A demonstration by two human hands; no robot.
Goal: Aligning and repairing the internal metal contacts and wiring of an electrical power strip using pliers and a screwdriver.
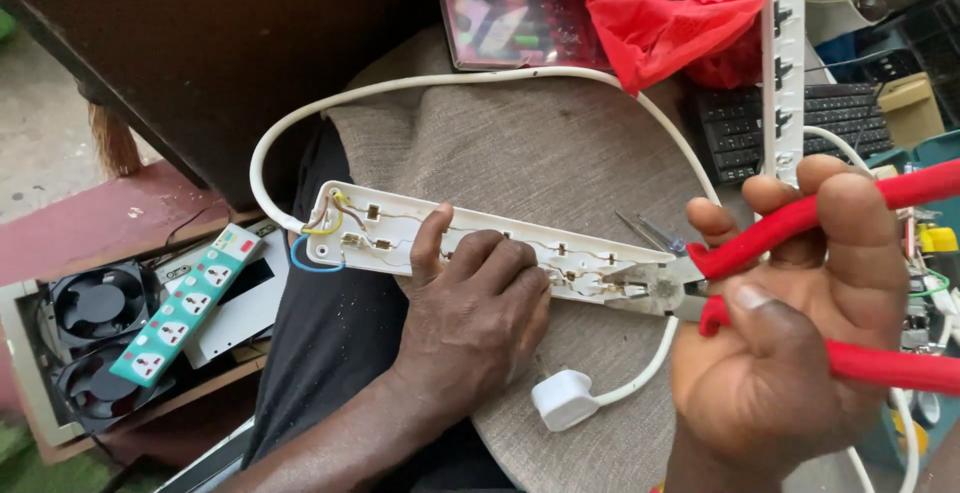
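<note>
Opened white power strip [470, 248], inner side up, lying on a round grey fabric-covered seat [540, 143] that serves as the work surface. Its long axis runs left to right, tilting slightly down toward the right. The left hand [475, 303] rests palm-down across the strip's middle, fingers pressed onto the casing and holding it flat. The right hand [790, 323] is closed around the red handles of a pair of pliers [800, 283], whose metal nose meets the strip's right end, next to the contact strips there; whether the nose grips a part cannot be told. The right hand thus lies just right of the strip, in line with its long axis. The white cable [450, 81] loops from the left end around the seat to a white plug [565, 398]. Surroundings: a green-and-white power strip [185, 303] and two black fans [95, 303] lower left, a red cloth [670, 8] above, a black keyboard [790, 128] at right.
</note>
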